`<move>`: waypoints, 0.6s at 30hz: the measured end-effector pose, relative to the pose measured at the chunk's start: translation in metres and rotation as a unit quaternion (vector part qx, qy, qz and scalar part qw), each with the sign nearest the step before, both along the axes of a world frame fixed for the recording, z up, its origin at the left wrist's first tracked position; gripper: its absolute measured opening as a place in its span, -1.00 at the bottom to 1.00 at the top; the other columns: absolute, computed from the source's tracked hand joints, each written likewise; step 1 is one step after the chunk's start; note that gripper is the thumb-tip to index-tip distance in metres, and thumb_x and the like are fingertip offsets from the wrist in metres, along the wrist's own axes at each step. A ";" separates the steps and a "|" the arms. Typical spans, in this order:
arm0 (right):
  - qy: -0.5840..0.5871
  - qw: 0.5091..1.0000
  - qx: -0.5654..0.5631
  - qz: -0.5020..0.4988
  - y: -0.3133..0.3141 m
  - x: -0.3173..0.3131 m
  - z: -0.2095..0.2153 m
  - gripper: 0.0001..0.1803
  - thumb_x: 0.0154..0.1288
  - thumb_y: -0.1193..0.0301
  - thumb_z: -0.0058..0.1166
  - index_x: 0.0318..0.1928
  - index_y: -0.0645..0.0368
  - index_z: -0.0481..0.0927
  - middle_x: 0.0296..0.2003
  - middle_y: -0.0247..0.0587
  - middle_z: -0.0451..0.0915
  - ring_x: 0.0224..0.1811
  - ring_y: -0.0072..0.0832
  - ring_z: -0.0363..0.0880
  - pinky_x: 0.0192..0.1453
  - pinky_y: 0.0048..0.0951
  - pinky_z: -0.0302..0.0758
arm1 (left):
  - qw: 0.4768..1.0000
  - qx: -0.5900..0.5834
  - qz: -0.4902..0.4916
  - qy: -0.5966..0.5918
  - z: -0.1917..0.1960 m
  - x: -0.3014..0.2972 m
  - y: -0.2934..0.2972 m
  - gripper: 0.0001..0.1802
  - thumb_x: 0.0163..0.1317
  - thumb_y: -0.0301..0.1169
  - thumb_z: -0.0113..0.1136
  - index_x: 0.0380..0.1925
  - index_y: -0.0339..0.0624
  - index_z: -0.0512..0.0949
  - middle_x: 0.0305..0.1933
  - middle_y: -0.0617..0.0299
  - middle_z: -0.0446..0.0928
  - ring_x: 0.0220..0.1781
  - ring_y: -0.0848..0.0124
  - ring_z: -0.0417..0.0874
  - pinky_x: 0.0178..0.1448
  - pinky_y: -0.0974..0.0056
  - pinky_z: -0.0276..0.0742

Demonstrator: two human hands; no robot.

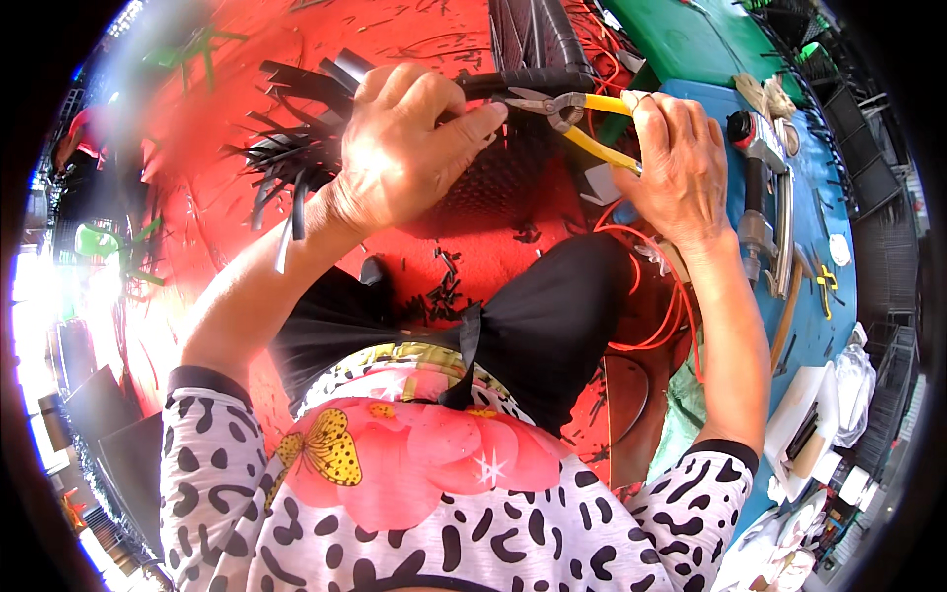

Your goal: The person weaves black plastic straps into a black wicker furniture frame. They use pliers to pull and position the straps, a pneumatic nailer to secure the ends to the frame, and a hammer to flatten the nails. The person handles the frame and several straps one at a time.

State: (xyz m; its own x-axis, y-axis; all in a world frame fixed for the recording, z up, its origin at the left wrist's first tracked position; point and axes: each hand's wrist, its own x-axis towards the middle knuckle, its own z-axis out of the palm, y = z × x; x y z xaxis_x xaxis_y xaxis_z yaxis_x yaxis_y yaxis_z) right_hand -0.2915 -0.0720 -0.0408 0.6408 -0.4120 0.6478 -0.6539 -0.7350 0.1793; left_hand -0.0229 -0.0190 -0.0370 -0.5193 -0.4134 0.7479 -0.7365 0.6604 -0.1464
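Observation:
My right hand [676, 163] is closed on the yellow handles of a pair of hand snips [597, 123]. Its metal blades point left, slightly parted, beside the tip of my left thumb. Fingers curled, my left hand [409, 138] grips a black flat strip near the rim of a dark woven wicker piece [528, 84]. The exact end of the strip under my fingers is hidden. A bunch of loose black strips [291, 148] fans out left of that hand. Below the rim, the woven body hangs dark between my hands.
Black strip offcuts [444, 286] litter the red floor covering [424, 247]. An orange-red hose [681, 296] loops past my right knee. On the blue surface at right lie an air-powered tool [757, 187], yellow-handled pliers [827, 286] and a white tray [801, 419]. A green surface [681, 44] stands beyond.

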 end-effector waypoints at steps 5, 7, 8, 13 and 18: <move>0.005 0.999 -0.038 0.016 -0.008 0.008 -0.003 -0.48 -0.14 0.49 0.22 -0.05 0.09 0.42 -0.24 -0.32 0.43 -0.21 -0.37 0.44 -0.20 -0.33 0.37 | 1.000 -0.018 0.004 0.011 -0.008 -0.004 -0.001 -0.60 -0.25 -0.51 0.40 -0.27 -0.01 0.68 -0.44 0.35 0.40 -0.38 0.34 0.46 -0.26 0.24 0.34; 0.012 0.998 -0.063 0.016 -0.010 0.011 -0.001 -0.50 -0.09 0.47 0.19 -0.04 0.09 0.43 -0.27 -0.33 0.42 -0.22 -0.37 0.44 -0.21 -0.33 0.37 | 0.999 -0.027 0.004 0.017 -0.009 -0.006 0.000 -0.63 -0.24 -0.50 0.40 -0.29 -0.02 0.68 -0.44 0.36 0.40 -0.37 0.35 0.46 -0.23 0.24 0.32; 0.013 0.998 -0.062 0.018 -0.011 0.012 0.000 -0.50 -0.09 0.47 0.19 -0.04 0.09 0.43 -0.27 -0.33 0.42 -0.22 -0.37 0.44 -0.21 -0.33 0.37 | 0.999 -0.026 0.006 0.018 -0.010 -0.006 0.000 -0.63 -0.24 -0.50 0.40 -0.29 -0.02 0.68 -0.44 0.36 0.40 -0.37 0.35 0.46 -0.23 0.24 0.32; 0.042 0.997 -0.061 0.008 -0.012 0.009 -0.001 -0.32 -0.29 0.53 0.29 0.02 0.18 0.46 -0.26 -0.21 0.44 -0.22 -0.25 0.47 -0.12 -0.27 0.45 | 0.999 -0.016 -0.002 0.030 -0.014 -0.006 -0.002 -0.70 -0.23 -0.51 0.38 -0.37 -0.02 0.66 -0.43 0.36 0.40 -0.37 0.37 0.47 -0.17 0.21 0.31; 0.021 0.998 -0.033 0.046 -0.015 -0.002 0.005 -0.35 -0.24 0.53 0.27 0.03 0.20 0.46 -0.26 -0.23 0.46 -0.24 -0.27 0.48 -0.14 -0.30 0.49 | 1.000 0.002 -0.025 0.007 -0.016 -0.011 0.012 -0.76 -0.23 -0.45 0.33 -0.43 -0.01 0.66 -0.37 0.35 0.47 -0.22 0.34 0.53 0.05 0.08 0.29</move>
State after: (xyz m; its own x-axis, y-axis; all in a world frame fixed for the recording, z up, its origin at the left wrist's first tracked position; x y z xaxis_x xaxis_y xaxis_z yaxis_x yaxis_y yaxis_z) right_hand -0.2933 -0.0875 -0.0355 0.7014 -0.3075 0.6431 -0.5756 -0.7765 0.2565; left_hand -0.0343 -0.0070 -0.0533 -0.5288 -0.3913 0.7532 -0.7051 0.6965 -0.1332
